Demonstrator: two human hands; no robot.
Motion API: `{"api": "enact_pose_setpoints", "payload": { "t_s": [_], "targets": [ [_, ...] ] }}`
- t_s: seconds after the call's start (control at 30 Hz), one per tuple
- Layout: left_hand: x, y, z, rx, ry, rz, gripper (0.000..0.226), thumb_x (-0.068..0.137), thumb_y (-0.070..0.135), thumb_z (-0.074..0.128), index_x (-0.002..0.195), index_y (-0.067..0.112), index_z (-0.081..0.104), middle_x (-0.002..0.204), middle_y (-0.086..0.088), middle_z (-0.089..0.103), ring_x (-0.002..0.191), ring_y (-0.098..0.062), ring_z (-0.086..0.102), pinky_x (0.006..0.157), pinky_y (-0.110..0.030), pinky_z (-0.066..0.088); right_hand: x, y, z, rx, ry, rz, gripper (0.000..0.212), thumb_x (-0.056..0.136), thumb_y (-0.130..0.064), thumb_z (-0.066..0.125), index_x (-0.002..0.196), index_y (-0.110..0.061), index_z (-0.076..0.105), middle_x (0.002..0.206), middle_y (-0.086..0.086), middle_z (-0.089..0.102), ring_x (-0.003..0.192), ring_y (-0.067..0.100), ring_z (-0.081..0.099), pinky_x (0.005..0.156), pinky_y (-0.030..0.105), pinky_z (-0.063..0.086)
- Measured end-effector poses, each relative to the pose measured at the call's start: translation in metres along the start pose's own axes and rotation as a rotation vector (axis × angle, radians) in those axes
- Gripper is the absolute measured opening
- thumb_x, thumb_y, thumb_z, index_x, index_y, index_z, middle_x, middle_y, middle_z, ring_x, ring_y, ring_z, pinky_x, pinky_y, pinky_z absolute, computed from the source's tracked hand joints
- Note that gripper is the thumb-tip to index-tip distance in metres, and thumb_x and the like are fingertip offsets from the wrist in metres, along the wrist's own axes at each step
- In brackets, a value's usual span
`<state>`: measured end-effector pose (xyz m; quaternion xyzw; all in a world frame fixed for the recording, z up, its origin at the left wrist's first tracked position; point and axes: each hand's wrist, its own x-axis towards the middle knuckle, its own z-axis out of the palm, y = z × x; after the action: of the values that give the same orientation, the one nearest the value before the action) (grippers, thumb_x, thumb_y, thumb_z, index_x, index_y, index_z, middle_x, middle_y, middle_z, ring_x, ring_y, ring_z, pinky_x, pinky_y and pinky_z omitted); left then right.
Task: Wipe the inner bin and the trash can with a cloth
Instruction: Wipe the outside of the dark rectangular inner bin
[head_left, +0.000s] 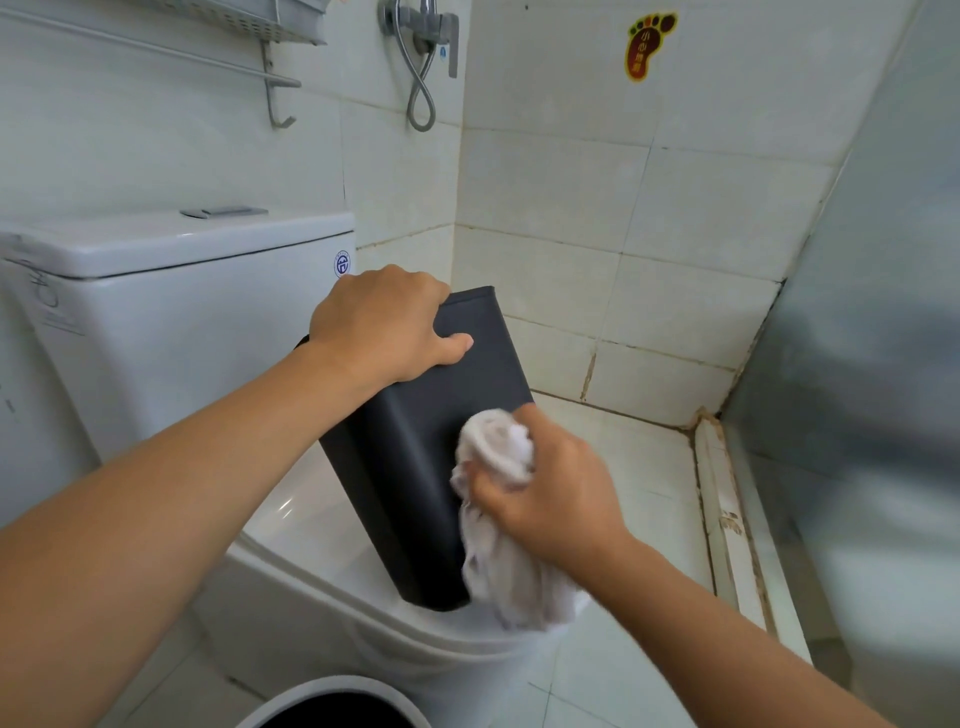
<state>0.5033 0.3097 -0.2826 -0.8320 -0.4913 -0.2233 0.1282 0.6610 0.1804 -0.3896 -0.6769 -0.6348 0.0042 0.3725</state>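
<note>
The black inner bin (415, 441) stands tilted on the closed toilet lid (322, 525), its lower end resting on the lid and its upper end leaning away toward the corner of the tiled walls. Which end is the open one cannot be made out, since the top is covered by the left hand (384, 325) and the bottom edge is partly behind the cloth (498, 499). The left hand grips the upper end, fingers curled over the far edge and out of sight, thumb lying flat along the near face. The right hand (550, 499) clutches the bunched white cloth and presses it against the right side of the bin; the fingertips are buried in the fabric, and the loose tail of the cloth hangs down blurred over the bin's lower corner and the lid's edge. At the bottom edge of the view sits the trash can (332, 701), only its white rim and dark inside showing, the rest cut off. Behind the bin rises the toilet tank (171, 312), whose left side runs out of frame. Above it a metal rack (249, 31) and the shower tap (421, 31) with its looped hose are clipped by the top edge. A foot-shaped sticker (647, 47) is on the right wall; its writing is too small to read. A frosted glass panel (862, 338) fills the right side.
</note>
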Motion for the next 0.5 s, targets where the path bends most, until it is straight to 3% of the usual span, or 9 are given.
{"api": "enact_pose_setpoints", "payload": {
  "t_s": [0.1,0.17,0.37,0.5],
  "targets": [
    [0.000,-0.004,0.001,-0.034,0.011,0.022,0.045,0.086,0.070,0.061,0.089,0.026,0.061,0.074,0.002,0.056,0.072,-0.027,0.054,0.063,-0.034,0.037,-0.020,-0.017,0.008,0.000,-0.071,-0.217,0.042,0.077,-0.063,0.067,0.089,-0.033,0.042,0.077,-0.012,0.055,0.069,0.014,0.055,0.057,0.031,0.046],
    [0.000,-0.004,0.001,-0.049,0.014,0.046,0.045,0.085,0.071,0.061,0.091,0.026,0.062,0.073,0.002,0.055,0.072,-0.027,0.054,0.064,-0.034,0.039,-0.014,-0.013,0.005,-0.027,-0.058,-0.214,0.042,0.076,-0.064,0.067,0.092,-0.033,0.044,0.077,-0.012,0.056,0.069,0.015,0.057,0.058,0.032,0.047],
    [-0.001,0.003,-0.002,-0.034,0.023,0.068,0.046,0.086,0.068,0.061,0.091,0.022,0.061,0.072,0.002,0.052,0.074,-0.028,0.054,0.064,-0.034,0.037,0.025,0.032,-0.014,0.071,0.118,0.241,0.041,0.081,-0.062,0.072,0.090,-0.028,0.051,0.075,-0.009,0.064,0.069,0.013,0.063,0.065,0.039,0.054],
    [0.000,0.003,-0.001,-0.018,0.013,0.037,0.045,0.086,0.069,0.061,0.088,0.024,0.059,0.072,0.003,0.052,0.074,-0.029,0.054,0.064,-0.034,0.040,0.027,0.035,-0.013,0.076,0.123,0.295,0.045,0.081,-0.065,0.073,0.089,-0.025,0.053,0.077,-0.008,0.066,0.071,0.013,0.064,0.067,0.041,0.055]
  ]
}}
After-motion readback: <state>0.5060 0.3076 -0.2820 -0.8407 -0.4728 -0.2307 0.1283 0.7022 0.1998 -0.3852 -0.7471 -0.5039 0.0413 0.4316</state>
